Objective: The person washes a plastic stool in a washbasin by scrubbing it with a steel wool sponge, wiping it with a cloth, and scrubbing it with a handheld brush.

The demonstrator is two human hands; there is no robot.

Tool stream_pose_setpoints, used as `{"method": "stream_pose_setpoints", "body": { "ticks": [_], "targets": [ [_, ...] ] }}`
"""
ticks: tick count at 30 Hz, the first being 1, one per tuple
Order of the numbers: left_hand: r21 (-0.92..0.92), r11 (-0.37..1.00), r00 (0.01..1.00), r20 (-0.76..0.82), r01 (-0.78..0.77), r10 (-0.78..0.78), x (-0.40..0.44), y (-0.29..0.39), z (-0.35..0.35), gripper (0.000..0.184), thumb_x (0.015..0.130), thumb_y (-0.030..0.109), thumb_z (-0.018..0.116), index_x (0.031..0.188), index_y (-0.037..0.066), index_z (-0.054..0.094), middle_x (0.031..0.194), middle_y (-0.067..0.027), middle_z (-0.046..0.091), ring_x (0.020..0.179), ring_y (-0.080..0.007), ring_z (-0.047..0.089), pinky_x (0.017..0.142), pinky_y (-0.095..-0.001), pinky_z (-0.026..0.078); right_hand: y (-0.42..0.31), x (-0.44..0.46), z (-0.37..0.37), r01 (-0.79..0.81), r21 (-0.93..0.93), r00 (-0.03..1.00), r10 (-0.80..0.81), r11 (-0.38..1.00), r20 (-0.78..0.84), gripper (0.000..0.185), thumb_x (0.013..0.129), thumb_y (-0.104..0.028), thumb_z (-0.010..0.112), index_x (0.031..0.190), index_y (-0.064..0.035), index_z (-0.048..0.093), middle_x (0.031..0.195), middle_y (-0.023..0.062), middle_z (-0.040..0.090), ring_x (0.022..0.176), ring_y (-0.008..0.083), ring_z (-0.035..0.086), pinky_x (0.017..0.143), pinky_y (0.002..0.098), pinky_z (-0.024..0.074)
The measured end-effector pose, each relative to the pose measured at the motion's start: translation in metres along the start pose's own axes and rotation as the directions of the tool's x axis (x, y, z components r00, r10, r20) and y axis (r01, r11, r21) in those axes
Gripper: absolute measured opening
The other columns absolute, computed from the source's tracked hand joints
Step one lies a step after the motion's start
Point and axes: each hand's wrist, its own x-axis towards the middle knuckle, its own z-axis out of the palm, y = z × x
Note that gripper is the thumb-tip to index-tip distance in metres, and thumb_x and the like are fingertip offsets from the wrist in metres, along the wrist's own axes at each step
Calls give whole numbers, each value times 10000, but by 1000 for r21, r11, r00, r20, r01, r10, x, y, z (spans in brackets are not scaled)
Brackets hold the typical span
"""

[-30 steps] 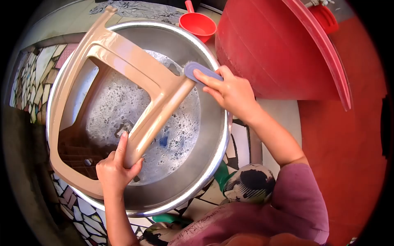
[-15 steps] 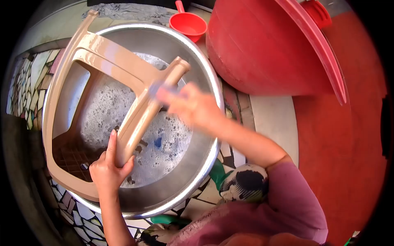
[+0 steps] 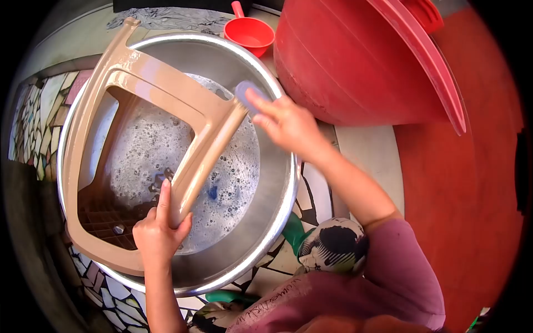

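Observation:
A tan plastic chair [image 3: 161, 77] lies tilted across a round metal basin [image 3: 244, 252] that holds sudsy water [image 3: 145, 149]. My left hand [image 3: 161, 230] grips the lower end of one chair leg, its index finger stretched along the plastic. At the upper end of that same leg, my right hand [image 3: 288, 122] holds a purple-grey brush [image 3: 250, 95] against the plastic; it is slightly blurred. Whatever bristles the brush has are hidden. A small blue piece [image 3: 213, 192] shows in the suds.
Beyond the basin sits a red dipper [image 3: 250, 34]. A large red tub [image 3: 355, 66] leans at the upper right, beside red floor [image 3: 461, 222]. Mosaic tiles [image 3: 116, 286] surround the basin. Grey crumpled plastic [image 3: 172, 20] lies at the back.
Along the chair leg, the brush in my right hand moved down toward the middle, then back to the upper end. The chair and my left hand shifted slightly.

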Motion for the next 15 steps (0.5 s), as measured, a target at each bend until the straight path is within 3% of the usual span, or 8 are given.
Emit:
{"method": "stream_pose_setpoints", "body": {
  "ticks": [3,5,7,9,11,12,14,15],
  "targets": [
    [-12,1000,998,-62,19,-20,5,-8,-3,911,607,340,835,1437,200,488,638,-86,613,509,-269,612,507,-376,514,-35,-30,45,251,174,964,-262,952,45,436,897,-389,642,1323,-418,555,882,128,563,722,317,629,665,391,528],
    [-11,999,999,-23,41,-42,5,-9,-9,910,611,342,834,1438,196,483,652,-96,626,525,-269,624,515,-371,517,-35,-21,44,285,46,953,-288,957,92,473,908,-252,651,1362,-346,560,901,102,612,791,271,642,710,357,527],
    [-50,998,999,-44,25,-27,8,-5,-10,891,620,341,832,1428,183,489,669,-99,643,540,-267,636,523,-367,521,8,10,26,61,168,983,-30,984,-180,467,899,-226,640,1350,-324,574,859,92,615,787,246,651,665,363,556],
    [-28,998,999,8,47,-47,7,-2,-6,870,635,361,834,1408,144,498,692,-107,664,567,-275,657,535,-383,530,-15,-4,31,-3,-21,997,2,1000,-76,456,885,-244,650,1323,-357,593,886,89,605,772,246,657,634,386,562],
    [-20,997,997,-16,81,-81,11,-12,-8,850,632,379,830,1377,118,516,715,-120,678,589,-286,670,534,-387,533,-56,-30,69,243,22,966,-244,970,85,435,880,-269,648,1291,-403,603,946,85,589,754,264,663,630,385,568],
    [-15,995,995,-5,102,-102,12,-12,-9,826,633,397,825,1341,91,531,737,-135,686,603,-298,676,531,-391,534,-73,-42,85,473,-6,863,-463,881,201,431,869,-283,648,1262,-455,604,1021,82,577,750,279,666,621,375,570],
    [-31,990,990,34,137,-136,12,-11,-12,812,644,424,825,1320,82,532,798,-159,694,650,-317,680,574,-397,538,-85,-43,92,509,80,834,-514,857,199,386,900,-303,622,1248,-469,601,1055,89,579,832,293,662,692,371,567],
    [-14,987,986,56,158,-157,9,-12,-16,799,653,421,826,1315,85,531,847,-184,696,705,-332,687,623,-408,543,-68,-27,80,355,41,924,-357,934,134,364,920,-287,612,1260,-417,607,1053,94,586,867,283,651,738,375,549]
  ]
}}
